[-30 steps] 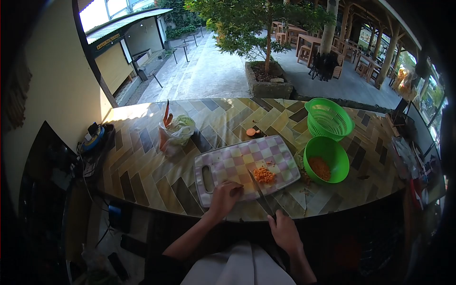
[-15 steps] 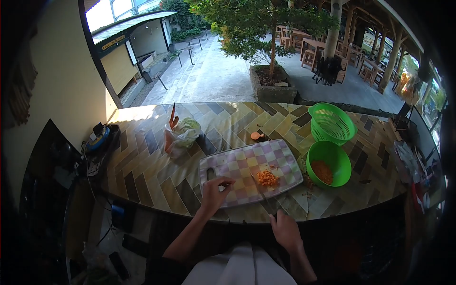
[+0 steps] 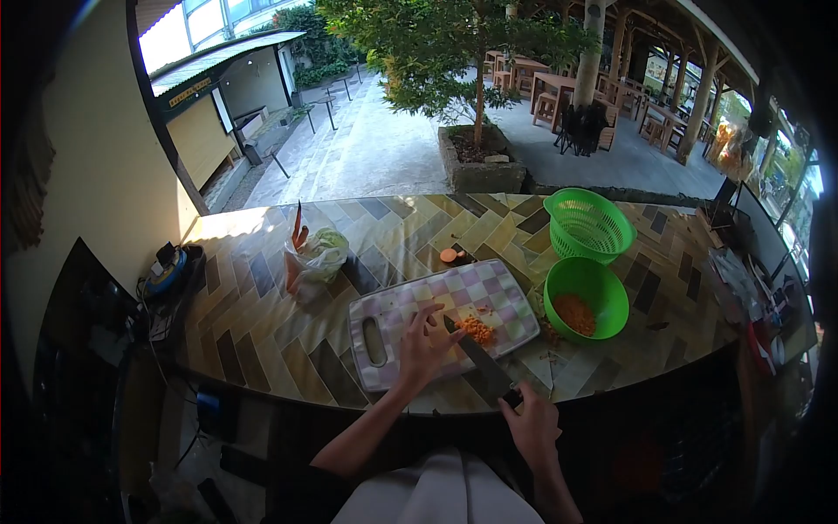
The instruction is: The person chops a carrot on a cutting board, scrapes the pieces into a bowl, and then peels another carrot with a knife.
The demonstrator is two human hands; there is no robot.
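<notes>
A pink-checked cutting board (image 3: pixel 401 306) lies on the patterned table, with a small heap of chopped orange pieces (image 3: pixel 476 329) on its right half. My right hand (image 3: pixel 530 424) is closed round the handle of a knife (image 3: pixel 485 363), its blade pointing up and left to the heap. Over the board, my left hand (image 3: pixel 425 343) has its fingers apart near the knife's tip and holds nothing. To the right of the board, a green bowl (image 3: pixel 615 301) contains orange bits. Behind the board lies a cut orange piece (image 3: pixel 449 255).
A green basket (image 3: pixel 589 223) stands behind the bowl. At the back left of the table (image 3: pixel 253 262) is a plastic bag (image 3: pixel 319 258) of vegetables. A blue and yellow coil (image 3: pixel 166 271) sits at the left edge; packets (image 3: pixel 738 279) lie at the right.
My left hand has moved right, toward the heap and knife tip, and its fingers have spread. The knife's blade now shows broader side up. The whole view has shifted slightly.
</notes>
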